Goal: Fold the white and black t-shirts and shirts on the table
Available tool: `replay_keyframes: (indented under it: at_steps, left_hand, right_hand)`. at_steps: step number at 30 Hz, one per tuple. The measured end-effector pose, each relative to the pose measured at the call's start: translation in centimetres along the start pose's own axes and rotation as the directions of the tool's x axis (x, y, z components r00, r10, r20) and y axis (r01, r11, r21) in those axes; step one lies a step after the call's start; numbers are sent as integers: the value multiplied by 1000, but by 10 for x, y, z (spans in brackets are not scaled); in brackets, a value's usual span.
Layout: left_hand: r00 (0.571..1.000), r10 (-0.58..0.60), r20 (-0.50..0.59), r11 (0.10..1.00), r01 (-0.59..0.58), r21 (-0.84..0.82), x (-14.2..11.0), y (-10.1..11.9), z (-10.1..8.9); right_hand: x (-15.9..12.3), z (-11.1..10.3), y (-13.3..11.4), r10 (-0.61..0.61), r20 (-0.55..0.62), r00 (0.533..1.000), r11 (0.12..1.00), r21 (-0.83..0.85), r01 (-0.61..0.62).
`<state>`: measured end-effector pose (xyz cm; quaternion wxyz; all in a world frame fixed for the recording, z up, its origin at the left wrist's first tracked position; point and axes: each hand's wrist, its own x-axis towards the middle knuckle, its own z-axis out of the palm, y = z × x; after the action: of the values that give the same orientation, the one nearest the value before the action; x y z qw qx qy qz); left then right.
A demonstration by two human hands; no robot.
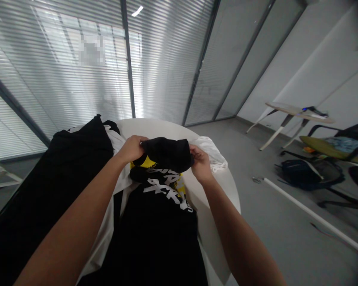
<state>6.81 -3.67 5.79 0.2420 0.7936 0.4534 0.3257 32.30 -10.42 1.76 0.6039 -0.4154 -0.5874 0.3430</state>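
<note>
With left hand (134, 146) and right hand (200, 163) pinched closed, held far end of black garment (168, 155) toward far edge of white table (155, 126).

Left hand (133, 147) and right hand (201, 162) hold a printed black garment (162, 212)

Looks like an office or meeting room.
Suggested by a dark-framed glass partition (241, 59) with slatted blinds (164, 71) beyond the round white worktop (155, 126), a smooth grey floor (250, 167) around that worktop, and, off to its right, a small splay-legged table (282, 106) near a plain white wall (313, 47), plus a chair (331, 150) with black armrests and a spoked base.
</note>
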Motion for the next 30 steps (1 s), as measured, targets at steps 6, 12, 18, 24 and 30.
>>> replay_keyframes:
  at_steps: [6, 12, 18, 24, 30]
  left_hand:
    - [948, -293, 126, 793, 315, -521, -1, -6, 9]
    - [969, -244, 30, 678, 192, -710, 1, -13, 16]
    - [964, -262, -43, 656, 145, -741, 4, -19, 25]
    - [956, -284, -76, 517, 86, -852, 2, -28, 31]
    - [975, -188, -122, 503, -11, -864, 0, -29, 30]
  right_hand:
    - [4, -1, 7, -20, 10, 1000, 999, -37, 20]
    - [6, 2, 9, 216, -130, 968, 959, 216, -185]
    - [8, 10, 12, 527, -177, 831, 821, 360, -444]
    - [5, 20, 11, 653, 38, 756, 586, 608, -536]
    - [3, 21, 14, 493, 37, 869, 636, 667, -389]
